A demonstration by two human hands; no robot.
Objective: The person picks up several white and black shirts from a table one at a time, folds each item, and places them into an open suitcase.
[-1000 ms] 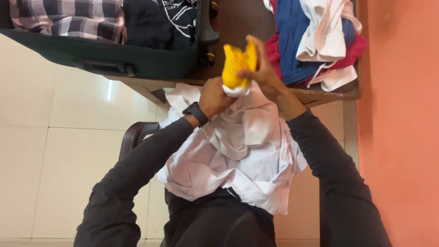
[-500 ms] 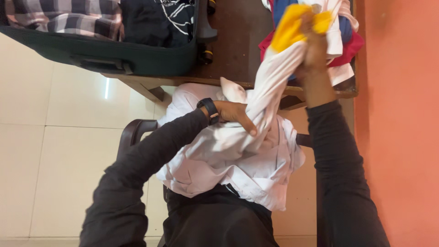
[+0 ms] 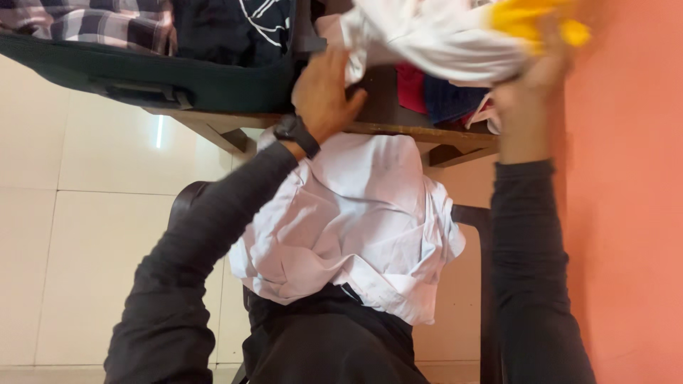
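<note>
Stretching a white garment (image 3: 434, 35) with a yellow end (image 3: 530, 16) across the upper frame, over the wooden table (image 3: 398, 129).
Right hand (image 3: 530, 75), upper right, is closed on the yellow end; left hand (image 3: 324, 96), upper centre, grips the white end. Fabric looks soft, light, limp; best held at the ends. Green suitcase (image 3: 142, 71) sits upper left.

White garment (image 3: 427, 35) with a yellow end (image 3: 533, 18), stretched sideways and blurred above the wooden table's clothes pile, rest of its white cloth crumpled on the lap
</note>
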